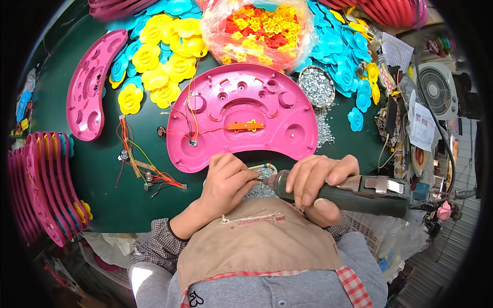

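My right hand (321, 185) is wrapped round a dark green electric screwdriver (354, 199), held sideways with its tip pointing left. At that tip, the thumb and fingers of my left hand (226, 180) are pinched together; whatever lies between them is too small to make out. Under both hands, close to my apron, is a small dish of silver screws (261, 190). Just beyond them lies a pink curved plastic shell (205, 149) with round recesses. Across its middle sits an orange strip (241, 126) with red wires leading to a small part on the left.
Left of the shell lies a wire harness (146, 172). Another pink shell (84, 87) and yellow flower pieces (179, 66) are beyond. A bag of star pieces (262, 31), a bowl of screws (316, 84) and blue pieces (339, 56) fill the far side. Pink shells (46, 185) stand at left.
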Demonstrator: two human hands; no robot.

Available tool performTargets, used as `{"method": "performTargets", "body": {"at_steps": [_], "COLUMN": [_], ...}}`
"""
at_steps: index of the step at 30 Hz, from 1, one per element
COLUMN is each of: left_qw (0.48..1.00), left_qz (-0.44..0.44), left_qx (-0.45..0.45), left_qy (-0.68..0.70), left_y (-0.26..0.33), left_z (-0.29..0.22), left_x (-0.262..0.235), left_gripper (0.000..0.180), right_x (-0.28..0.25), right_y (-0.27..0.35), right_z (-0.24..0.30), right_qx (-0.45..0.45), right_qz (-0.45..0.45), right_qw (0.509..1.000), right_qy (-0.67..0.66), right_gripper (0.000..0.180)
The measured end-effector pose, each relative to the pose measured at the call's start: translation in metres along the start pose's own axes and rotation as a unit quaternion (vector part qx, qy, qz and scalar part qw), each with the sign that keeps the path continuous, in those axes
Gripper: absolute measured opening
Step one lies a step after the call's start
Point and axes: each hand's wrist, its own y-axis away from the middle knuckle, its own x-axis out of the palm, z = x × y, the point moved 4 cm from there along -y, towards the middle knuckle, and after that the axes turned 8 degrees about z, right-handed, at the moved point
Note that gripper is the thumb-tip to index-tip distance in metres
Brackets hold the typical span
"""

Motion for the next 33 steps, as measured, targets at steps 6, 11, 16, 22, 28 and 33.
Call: {"method": "performTargets", "body": {"at_steps": [6, 11, 16, 22, 28, 33], "left_qw": [0.997, 0.986, 0.962, 0.964, 0.966, 0.974], "left_qz": [-0.054, -0.037, 0.051, 0.067, 0.082, 0.054], "left_qx": [0.011, -0.054, -0.095, -0.106, -0.112, -0.103], "left_qy": [-0.059, -0.151, -0.252, -0.233, -0.219, -0.192], "left_y": [-0.006, -0.014, -0.012, -0.011, -0.011, -0.013], "left_z": [0.006, 0.009, 0.017, 0.018, 0.020, 0.015], "left_x": [-0.007, -0.020, -0.002, -0.004, -0.002, -0.011], "left_gripper": [0.031, 0.048, 0.068, 0.070, 0.072, 0.062], "right_x": [0.006, -0.011, -0.013, -0.009, -0.016, -0.017], "right_y": [-0.005, -0.045, -0.068, -0.065, -0.059, -0.067], "right_z": [-0.012, -0.034, -0.070, -0.100, -0.118, -0.109], "right_qx": [0.011, -0.008, 0.011, 0.035, 0.051, 0.060], "right_qz": [-0.042, -0.049, -0.080, -0.081, -0.066, -0.109], "right_qw": [0.998, 0.985, 0.988, 0.988, 0.990, 0.988], "right_qy": [0.037, 0.164, 0.130, 0.125, 0.116, 0.088], "right_gripper": [0.045, 0.040, 0.039, 0.038, 0.037, 0.035]}}
